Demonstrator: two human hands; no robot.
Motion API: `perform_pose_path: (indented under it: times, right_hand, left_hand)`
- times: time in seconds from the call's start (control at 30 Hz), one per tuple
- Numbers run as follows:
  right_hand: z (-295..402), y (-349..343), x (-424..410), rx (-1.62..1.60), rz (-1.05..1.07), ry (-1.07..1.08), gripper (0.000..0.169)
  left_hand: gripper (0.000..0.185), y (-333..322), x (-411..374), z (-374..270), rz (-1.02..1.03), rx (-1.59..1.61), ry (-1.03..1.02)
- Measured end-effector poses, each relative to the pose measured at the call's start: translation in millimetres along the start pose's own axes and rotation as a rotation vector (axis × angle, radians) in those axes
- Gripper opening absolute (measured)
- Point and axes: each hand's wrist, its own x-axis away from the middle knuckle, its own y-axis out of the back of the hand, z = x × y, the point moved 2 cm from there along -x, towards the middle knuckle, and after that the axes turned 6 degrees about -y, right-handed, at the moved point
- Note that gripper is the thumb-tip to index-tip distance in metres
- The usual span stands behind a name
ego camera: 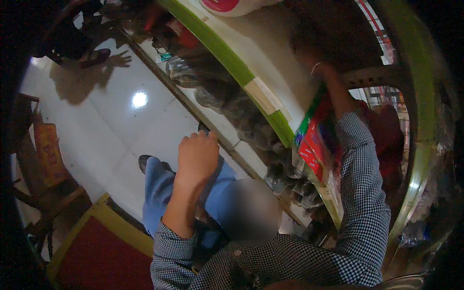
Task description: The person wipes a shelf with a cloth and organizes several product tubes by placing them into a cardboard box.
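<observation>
My left hand [198, 152] is curled into a fist with the knuckles up, above my blue trouser legs [157, 194] and the tiled floor. Its palm side is hidden, and nothing shows in it. Over to the right, my right arm in a checked sleeve reaches across a white shelf with a green edge [232, 61]. My right hand [307, 50], blurred and in deep shadow, has a thin bangle [316, 67] at the wrist; its fingers cannot be made out. Below that forearm, glossy red and green plastic packets [312, 154] lie at the shelf edge.
Dark goods in clear plastic bags [232, 105] line the lower level under the shelf. A white round container [239, 11] stands at the top. Bottom left is a maroon panel with a yellow border [103, 250]. An orange box [50, 152] sits farther left. Upper left shows a shoe [96, 58].
</observation>
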Motion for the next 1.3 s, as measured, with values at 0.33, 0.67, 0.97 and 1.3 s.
perform_pose_path:
  times: [0.33,0.67,0.97,1.3]
  right_hand:
    - [60.7,58.9,160.2,-1.041,-0.396,0.377,0.04]
    - [-4.1,74.0,117.6,-1.398,-0.045,-0.057,0.06]
    - [79.7,56.8,-13.4,-0.316,-0.664,0.095,0.047]
    - [17.1,13.5,-59.3,-0.479,-0.439,0.019,0.043]
  left_hand:
    - [0.025,-8.2,13.7,0.7,-0.047,-0.016,-0.023]
    - [0.025,-5.3,17.4,8.3,0.002,-0.018,0.005]
    - [0.021,-4.4,9.6,1.8,0.062,-0.032,0.006]
    - [0.023,-4.2,6.5,22.9,0.034,-0.065,0.066]
